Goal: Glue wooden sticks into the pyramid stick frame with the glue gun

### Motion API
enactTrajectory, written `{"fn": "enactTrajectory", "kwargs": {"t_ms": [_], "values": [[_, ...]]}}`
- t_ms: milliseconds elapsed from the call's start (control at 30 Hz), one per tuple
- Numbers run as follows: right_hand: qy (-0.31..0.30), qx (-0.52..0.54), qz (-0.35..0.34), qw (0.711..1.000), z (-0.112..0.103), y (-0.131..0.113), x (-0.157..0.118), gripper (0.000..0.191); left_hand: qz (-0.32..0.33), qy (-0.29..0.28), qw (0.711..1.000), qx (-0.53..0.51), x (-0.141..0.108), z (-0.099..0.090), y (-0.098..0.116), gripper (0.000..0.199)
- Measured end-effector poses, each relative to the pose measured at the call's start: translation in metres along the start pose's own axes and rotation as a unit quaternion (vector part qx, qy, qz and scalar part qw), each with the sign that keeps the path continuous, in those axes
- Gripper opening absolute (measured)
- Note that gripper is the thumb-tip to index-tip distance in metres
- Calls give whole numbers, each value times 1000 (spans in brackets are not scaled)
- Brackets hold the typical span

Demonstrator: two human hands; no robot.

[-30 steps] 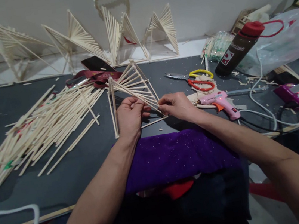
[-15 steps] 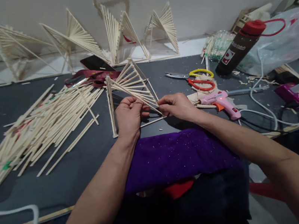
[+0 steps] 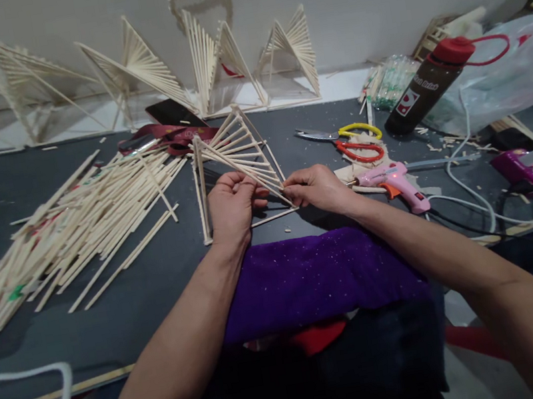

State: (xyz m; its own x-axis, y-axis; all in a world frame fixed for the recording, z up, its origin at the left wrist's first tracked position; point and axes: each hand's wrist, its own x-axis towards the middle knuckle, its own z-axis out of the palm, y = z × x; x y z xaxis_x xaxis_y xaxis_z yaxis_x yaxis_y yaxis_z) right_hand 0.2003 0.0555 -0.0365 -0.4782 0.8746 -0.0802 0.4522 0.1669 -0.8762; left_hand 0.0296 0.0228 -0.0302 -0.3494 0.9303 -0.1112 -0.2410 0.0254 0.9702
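Observation:
A small frame of pale wooden sticks (image 3: 254, 154) stands on the dark table, its sticks fanned between slanted edges. My left hand (image 3: 235, 208) is closed at the front of the fan, thumb and fingers pinched on a stick. At the frame's lower right corner, my right hand (image 3: 313, 189) pinches the stick ends. The fingertips hide the exact contact points. Right of my right hand lies a pink glue gun (image 3: 390, 183). Many loose sticks (image 3: 107, 218) are heaped to the left.
Scissors (image 3: 343, 140) lie beyond the glue gun, near a dark bottle (image 3: 428, 86) with a red cap. Several finished stick frames (image 3: 291, 54) line the wall. White cables (image 3: 480, 192) cross the right side. Purple cloth (image 3: 314, 279) covers the front edge.
The whole view has shifted very slightly. Both hands keep their places on the stick frame, with no clear movement of the fingers.

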Motion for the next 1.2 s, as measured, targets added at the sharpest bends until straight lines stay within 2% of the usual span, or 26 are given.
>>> {"fn": "enactTrajectory", "kwargs": {"t_ms": [833, 1200], "values": [[44, -50, -21, 998, 4, -8, -6, 21, 9, -1, 1000, 3, -1, -1, 0, 14], [35, -80, -40, 995, 4, -10, -6, 23, 10, 0, 1000, 2, -1, 0, -1, 14]]}}
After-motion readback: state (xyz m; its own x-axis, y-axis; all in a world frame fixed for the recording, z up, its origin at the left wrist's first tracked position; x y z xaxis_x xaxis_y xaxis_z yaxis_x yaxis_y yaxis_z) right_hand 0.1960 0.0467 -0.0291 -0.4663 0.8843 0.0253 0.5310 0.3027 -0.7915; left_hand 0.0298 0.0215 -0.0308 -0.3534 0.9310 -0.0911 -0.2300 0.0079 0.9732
